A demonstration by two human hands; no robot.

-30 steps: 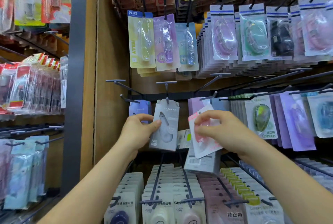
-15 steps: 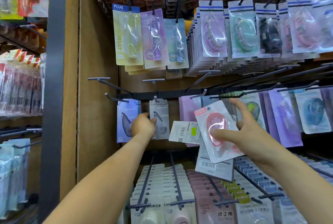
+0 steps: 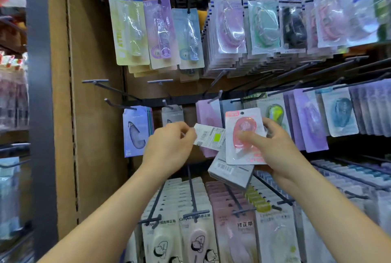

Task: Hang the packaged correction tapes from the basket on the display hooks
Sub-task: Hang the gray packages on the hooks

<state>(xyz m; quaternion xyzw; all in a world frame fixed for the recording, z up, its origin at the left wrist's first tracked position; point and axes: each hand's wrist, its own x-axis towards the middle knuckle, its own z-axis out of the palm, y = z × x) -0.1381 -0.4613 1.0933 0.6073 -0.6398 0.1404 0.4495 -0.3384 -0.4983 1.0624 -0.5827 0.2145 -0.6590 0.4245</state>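
**A:** Where is the pack that goes up next?

**B:** Between the person's hands. A white pack [image 3: 209, 137], back side out with a barcode and a green sticker, lies almost level, its long axis running left to right. The left hand [image 3: 169, 146] pinches its left end between thumb and curled fingers. Its right end tucks behind a pink pack [image 3: 243, 136].

**A:** And the other hand?

**B:** The right hand [image 3: 273, 148] is clamped on a fan of packs, with the pink one in front, thumb across its face, and a grey pack [image 3: 230, 171] sticking out below. Whether it also grips the white one cannot be told.

**A:** Which hook?

**B:** Probably the hook [image 3: 167, 104] just above the left hand, where a pale pack [image 3: 172, 114] hangs. A blue pack [image 3: 136, 131] hangs further left. The left hand is the nearer one.

**A:** What does the move turn on?

**B:** The pack lies crosswise to how it must hang, so it needs a quarter turn. Which end has the hole is hidden, so which way to turn it cannot be told
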